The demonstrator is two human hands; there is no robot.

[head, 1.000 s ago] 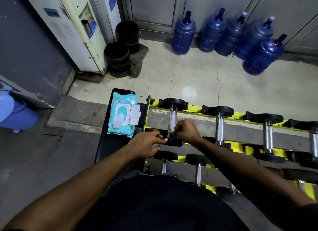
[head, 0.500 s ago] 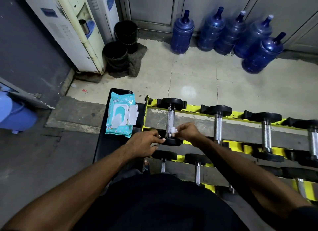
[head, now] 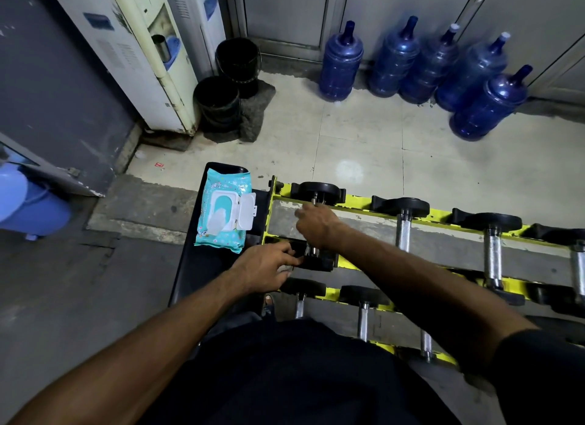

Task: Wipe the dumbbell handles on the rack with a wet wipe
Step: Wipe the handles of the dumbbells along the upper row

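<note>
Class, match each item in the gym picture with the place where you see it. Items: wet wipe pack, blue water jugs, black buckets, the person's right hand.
Column 1
1. wet wipe pack
2. blue water jugs
3. black buckets
4. right hand

Column 2
A. beside the white dispenser
B. on the black bench, lid open
C. on the handle of the leftmost top-row dumbbell
D. in a row along the back wall

Pairs: 1-B, 2-D, 3-A, 4-C
</note>
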